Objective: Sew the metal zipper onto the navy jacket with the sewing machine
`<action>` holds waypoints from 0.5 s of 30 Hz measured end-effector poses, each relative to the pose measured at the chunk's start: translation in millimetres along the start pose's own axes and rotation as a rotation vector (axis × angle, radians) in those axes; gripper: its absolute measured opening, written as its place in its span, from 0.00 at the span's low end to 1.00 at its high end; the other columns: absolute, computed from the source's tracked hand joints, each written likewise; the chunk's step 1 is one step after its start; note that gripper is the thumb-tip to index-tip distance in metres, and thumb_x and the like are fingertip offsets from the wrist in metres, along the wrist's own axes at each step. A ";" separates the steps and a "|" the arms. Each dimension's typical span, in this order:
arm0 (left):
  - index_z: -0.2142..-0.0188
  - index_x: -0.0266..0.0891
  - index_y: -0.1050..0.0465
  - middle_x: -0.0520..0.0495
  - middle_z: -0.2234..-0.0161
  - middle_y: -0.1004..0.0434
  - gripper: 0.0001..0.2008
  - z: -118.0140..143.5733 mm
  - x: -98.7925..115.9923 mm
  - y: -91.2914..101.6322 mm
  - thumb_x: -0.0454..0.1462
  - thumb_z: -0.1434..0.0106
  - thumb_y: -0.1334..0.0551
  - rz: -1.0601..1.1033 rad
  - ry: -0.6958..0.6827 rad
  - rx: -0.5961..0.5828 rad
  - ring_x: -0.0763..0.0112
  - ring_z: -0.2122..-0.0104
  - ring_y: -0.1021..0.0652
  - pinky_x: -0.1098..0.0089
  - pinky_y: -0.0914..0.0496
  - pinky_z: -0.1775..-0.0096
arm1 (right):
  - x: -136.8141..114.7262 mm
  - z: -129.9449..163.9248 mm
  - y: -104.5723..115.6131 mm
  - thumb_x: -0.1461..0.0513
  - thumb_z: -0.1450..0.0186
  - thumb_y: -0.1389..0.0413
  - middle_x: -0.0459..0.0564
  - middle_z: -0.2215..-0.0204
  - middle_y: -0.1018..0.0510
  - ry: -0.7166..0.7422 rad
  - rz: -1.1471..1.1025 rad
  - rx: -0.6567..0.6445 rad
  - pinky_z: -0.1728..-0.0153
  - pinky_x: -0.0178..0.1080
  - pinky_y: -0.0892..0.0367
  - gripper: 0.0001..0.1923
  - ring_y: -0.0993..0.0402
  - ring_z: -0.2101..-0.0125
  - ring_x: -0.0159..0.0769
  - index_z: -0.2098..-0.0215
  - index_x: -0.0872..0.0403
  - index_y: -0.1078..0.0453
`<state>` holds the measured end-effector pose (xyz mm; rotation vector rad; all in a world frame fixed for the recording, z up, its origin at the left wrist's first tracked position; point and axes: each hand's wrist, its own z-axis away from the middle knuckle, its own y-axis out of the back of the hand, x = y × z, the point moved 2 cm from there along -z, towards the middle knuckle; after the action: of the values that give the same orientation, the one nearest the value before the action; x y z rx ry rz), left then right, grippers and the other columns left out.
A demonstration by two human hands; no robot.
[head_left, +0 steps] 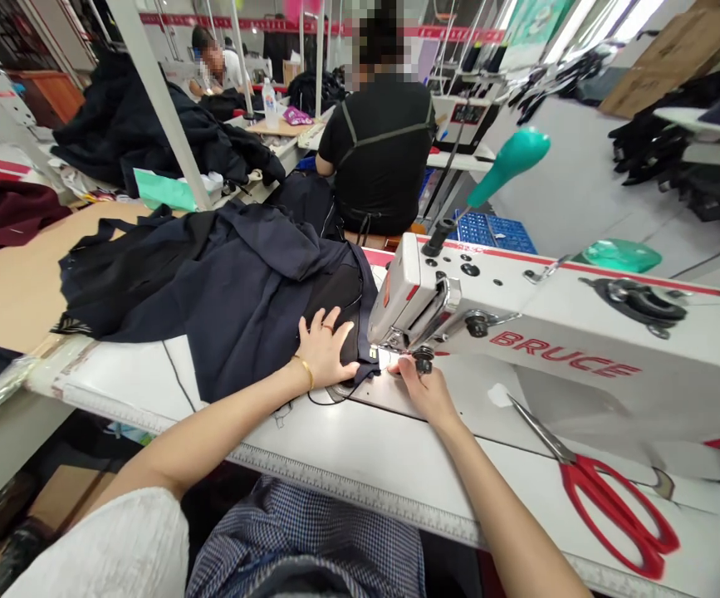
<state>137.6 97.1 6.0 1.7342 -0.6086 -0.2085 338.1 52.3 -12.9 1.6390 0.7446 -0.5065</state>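
Note:
A dark navy garment [241,282] lies bunched across the sewing machine's white table, its right edge at the needle area. My left hand [327,349] rests on it with fingers spread, pressing the black part flat just left of the needle. My right hand [425,389] is beside the presser foot with thumb and fingers drawn together. Its fingertips are at a small bright white patch by the garment's edge; what they pinch, if anything, is hidden. The white sewing machine [559,332] stands over this spot, its lamp lighting the fabric edge.
Red-handled scissors [609,498] lie on the table to the right. A teal-handled screwdriver [509,166] stands on the machine head. Ahead sits a co-worker in black [384,149]. A dark clothing pile [141,124] is at the back left. A measuring tape [347,490] runs along the front edge.

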 end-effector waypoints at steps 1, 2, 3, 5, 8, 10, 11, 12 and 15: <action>0.44 0.36 0.46 0.33 0.44 0.47 0.37 4.0 -3.8 1.4 0.49 0.51 0.40 -0.005 0.058 -0.016 0.44 0.47 0.42 0.42 0.44 0.53 | -5.9 2.6 -0.3 0.51 0.35 0.60 0.50 0.72 0.23 0.027 0.033 -0.002 0.65 0.38 0.34 0.24 0.27 0.68 0.38 0.72 0.54 0.29; 0.42 0.35 0.49 0.32 0.46 0.43 0.39 8.8 -8.5 3.2 0.48 0.50 0.40 -0.001 0.089 -0.033 0.45 0.49 0.39 0.46 0.41 0.55 | -12.7 5.8 -1.4 0.52 0.34 0.60 0.50 0.73 0.23 0.060 0.067 -0.007 0.66 0.38 0.34 0.23 0.27 0.68 0.38 0.73 0.54 0.29; 0.42 0.33 0.51 0.32 0.50 0.39 0.38 14.8 -14.2 5.7 0.46 0.48 0.41 0.005 0.098 -0.045 0.48 0.52 0.35 0.49 0.38 0.56 | -20.1 9.3 -3.6 0.53 0.34 0.60 0.49 0.73 0.24 0.099 0.099 -0.013 0.66 0.39 0.34 0.22 0.28 0.68 0.38 0.72 0.54 0.30; 0.44 0.32 0.46 0.37 0.57 0.32 0.31 32.3 -29.2 13.3 0.39 0.47 0.43 0.020 0.090 -0.060 0.55 0.58 0.31 0.57 0.34 0.59 | -36.0 15.4 -11.5 0.57 0.34 0.59 0.49 0.70 0.24 0.190 0.156 -0.023 0.63 0.39 0.34 0.18 0.29 0.66 0.36 0.68 0.53 0.30; 0.56 0.36 0.32 0.45 0.64 0.28 0.19 74.5 -58.1 30.9 0.30 0.48 0.47 0.046 0.051 -0.113 0.66 0.63 0.28 0.68 0.33 0.60 | -59.7 15.2 -30.9 0.64 0.35 0.60 0.51 0.60 0.27 0.342 0.224 -0.050 0.57 0.39 0.36 0.15 0.32 0.58 0.35 0.57 0.54 0.34; 0.64 0.40 0.29 0.50 0.67 0.28 0.16 109.8 -79.8 46.8 0.28 0.50 0.48 0.054 0.020 -0.152 0.71 0.65 0.28 0.73 0.34 0.61 | -74.2 4.5 -46.1 0.69 0.39 0.60 0.54 0.53 0.31 0.434 0.267 -0.086 0.52 0.41 0.38 0.20 0.37 0.52 0.36 0.51 0.57 0.38; 0.66 0.41 0.28 0.52 0.68 0.28 0.16 127.7 -91.5 55.7 0.27 0.51 0.48 0.053 0.010 -0.171 0.72 0.66 0.28 0.74 0.34 0.61 | -81.0 -4.2 -53.5 0.71 0.42 0.60 0.56 0.51 0.34 0.470 0.288 -0.105 0.51 0.43 0.40 0.23 0.40 0.49 0.37 0.49 0.58 0.40; 0.68 0.42 0.28 0.53 0.68 0.28 0.16 144.6 -103.6 65.3 0.26 0.52 0.48 0.046 0.006 -0.188 0.73 0.66 0.29 0.75 0.35 0.61 | -87.4 -14.7 -60.6 0.72 0.43 0.60 0.57 0.49 0.35 0.501 0.309 -0.128 0.50 0.44 0.41 0.24 0.42 0.48 0.38 0.49 0.60 0.41; 0.72 0.42 0.29 0.55 0.69 0.27 0.16 183.6 -142.7 94.4 0.25 0.55 0.49 -0.014 0.055 -0.222 0.74 0.67 0.29 0.74 0.36 0.61 | -106.4 -49.4 -79.8 0.74 0.46 0.58 0.55 0.55 0.31 0.591 0.367 -0.243 0.52 0.43 0.41 0.22 0.38 0.51 0.39 0.56 0.58 0.35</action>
<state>-92.9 -1.1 22.1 1.5250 -0.5137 -0.2285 203.4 87.1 14.5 1.6517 0.8622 0.3382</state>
